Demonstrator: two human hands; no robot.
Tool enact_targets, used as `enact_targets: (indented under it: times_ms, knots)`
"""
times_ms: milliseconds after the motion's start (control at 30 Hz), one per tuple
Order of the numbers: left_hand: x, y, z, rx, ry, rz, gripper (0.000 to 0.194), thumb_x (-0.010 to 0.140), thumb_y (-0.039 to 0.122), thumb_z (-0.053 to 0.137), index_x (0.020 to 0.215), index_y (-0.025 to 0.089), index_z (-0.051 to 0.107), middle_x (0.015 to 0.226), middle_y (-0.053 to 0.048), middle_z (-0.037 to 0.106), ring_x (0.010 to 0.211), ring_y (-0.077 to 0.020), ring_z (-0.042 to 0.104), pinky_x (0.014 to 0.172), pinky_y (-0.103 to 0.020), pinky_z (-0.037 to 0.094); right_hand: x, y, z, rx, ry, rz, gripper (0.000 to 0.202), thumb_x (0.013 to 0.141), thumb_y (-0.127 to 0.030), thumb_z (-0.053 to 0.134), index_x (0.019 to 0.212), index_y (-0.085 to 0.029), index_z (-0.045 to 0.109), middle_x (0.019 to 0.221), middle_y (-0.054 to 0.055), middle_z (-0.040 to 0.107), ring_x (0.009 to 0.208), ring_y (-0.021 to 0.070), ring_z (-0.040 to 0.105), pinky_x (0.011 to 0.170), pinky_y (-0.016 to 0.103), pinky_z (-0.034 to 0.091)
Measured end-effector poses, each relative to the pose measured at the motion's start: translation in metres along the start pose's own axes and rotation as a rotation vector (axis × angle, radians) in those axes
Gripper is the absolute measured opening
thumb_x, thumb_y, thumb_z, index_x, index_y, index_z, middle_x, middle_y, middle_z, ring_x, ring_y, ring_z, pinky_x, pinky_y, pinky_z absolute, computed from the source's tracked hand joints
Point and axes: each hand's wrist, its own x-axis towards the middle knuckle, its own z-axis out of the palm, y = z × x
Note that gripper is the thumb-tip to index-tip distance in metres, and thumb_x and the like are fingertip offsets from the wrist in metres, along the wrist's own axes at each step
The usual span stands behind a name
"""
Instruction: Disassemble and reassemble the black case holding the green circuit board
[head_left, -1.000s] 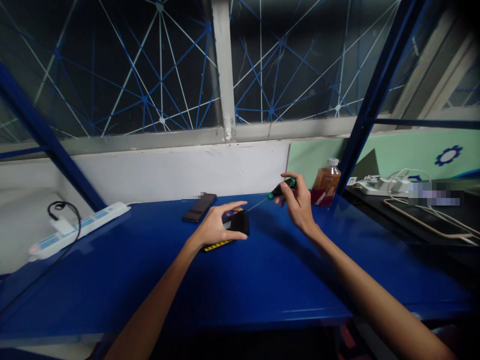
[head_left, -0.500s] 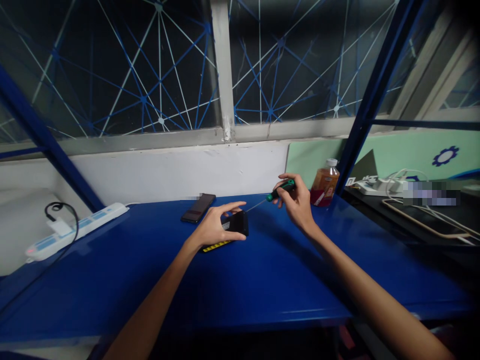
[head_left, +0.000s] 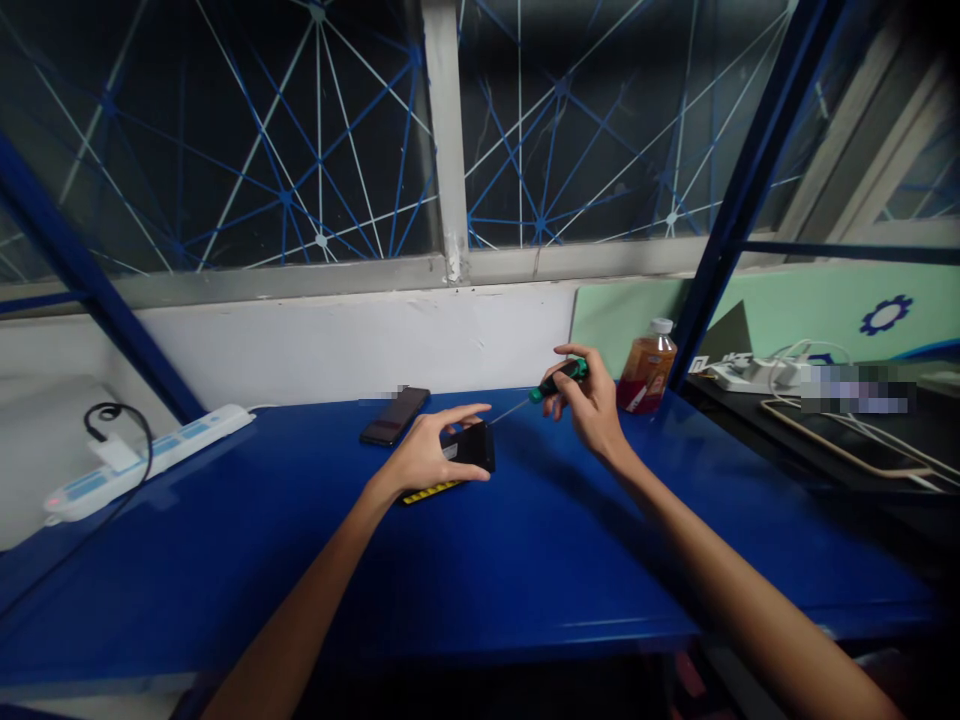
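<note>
On the bench (head_left: 480, 570), the box (head_left: 474, 447) is clasped by the left hand (head_left: 420, 452); the screwdriver (head_left: 555, 383), pinched in the right hand (head_left: 598, 408), should be held steady, without tilting.

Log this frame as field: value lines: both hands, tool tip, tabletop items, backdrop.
left hand: grips black device, thumb on the near side
right hand: holds green-and-black screwdriver by its handle
screwdriver tip: at the device's far right corner; contact not discernible
yellow strip: shows below left hand; whether part of device unclear
phone: dark, lying beyond left hand
bottle: capped, upright, right of right hand
power strip: white, table's left side
table: blue
backdrop: window with blue and white lines
</note>
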Motion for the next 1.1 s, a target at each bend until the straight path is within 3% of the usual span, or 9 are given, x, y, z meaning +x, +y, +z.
enact_targets:
  times_ms: [133,367,567,700,867,1100]
  knots:
    - [-0.0004,0.002,-0.0009,0.006,-0.01,-0.016,0.079,0.06,0.041,0.081,0.131,0.027,0.05,0.116,-0.006,0.064,0.105,-0.0258,0.059,0.091,-0.041,0.045,-0.0016,-0.0007,0.0001,-0.144,0.064,-0.008,0.033,0.086,-0.042,0.056,0.111,-0.022,0.049,0.051,-0.007,0.048,0.041,0.0109,0.052,0.042,0.024,0.041]
    - [0.0001,0.004,-0.0019,0.015,-0.003,-0.029,0.079,0.061,0.041,0.08,0.132,0.027,0.05,0.117,-0.006,0.064,0.105,-0.0258,0.058,0.092,-0.041,0.045,-0.0006,-0.0004,-0.0009,-0.088,0.036,-0.019,0.03,0.089,-0.041,0.051,0.112,-0.022,0.047,0.063,-0.003,0.056,0.047,0.0119,0.057,0.042,0.024,0.042]
    - [-0.0007,0.003,-0.0025,0.025,-0.01,-0.022,0.079,0.061,0.041,0.079,0.132,0.027,0.049,0.118,-0.007,0.063,0.105,-0.0265,0.058,0.091,-0.042,0.045,-0.0004,-0.001,-0.0016,-0.168,0.059,-0.017,0.032,0.086,-0.042,0.056,0.11,-0.022,0.05,0.054,-0.005,0.052,0.044,0.0115,0.054,0.045,0.025,0.044]
    - [-0.0005,0.0033,-0.0028,0.027,-0.004,-0.023,0.079,0.061,0.042,0.08,0.132,0.027,0.049,0.119,-0.007,0.063,0.106,-0.0274,0.058,0.09,-0.042,0.045,0.0016,0.0016,-0.002,-0.043,0.005,-0.009,0.032,0.089,-0.043,0.05,0.113,-0.023,0.046,0.072,-0.001,0.06,0.05,0.0122,0.059,0.041,0.024,0.044]
    - [-0.0001,0.0054,-0.0024,0.016,-0.006,-0.024,0.079,0.06,0.041,0.08,0.131,0.027,0.05,0.117,-0.007,0.064,0.106,-0.0269,0.058,0.092,-0.042,0.045,0.002,0.0012,-0.0016,-0.137,0.056,-0.032,0.035,0.084,-0.043,0.059,0.11,-0.022,0.049,0.057,-0.006,0.053,0.043,0.0115,0.055,0.043,0.025,0.043]
    - [0.001,0.0001,-0.0018,0.015,-0.002,-0.017,0.078,0.061,0.04,0.08,0.132,0.026,0.049,0.117,-0.008,0.064,0.108,-0.0273,0.058,0.093,-0.043,0.045,0.0021,0.0044,-0.001,-0.169,-0.009,0.006,0.037,0.083,-0.042,0.058,0.11,-0.021,0.046,0.054,-0.004,0.058,0.044,0.013,0.056,0.044,0.025,0.043]
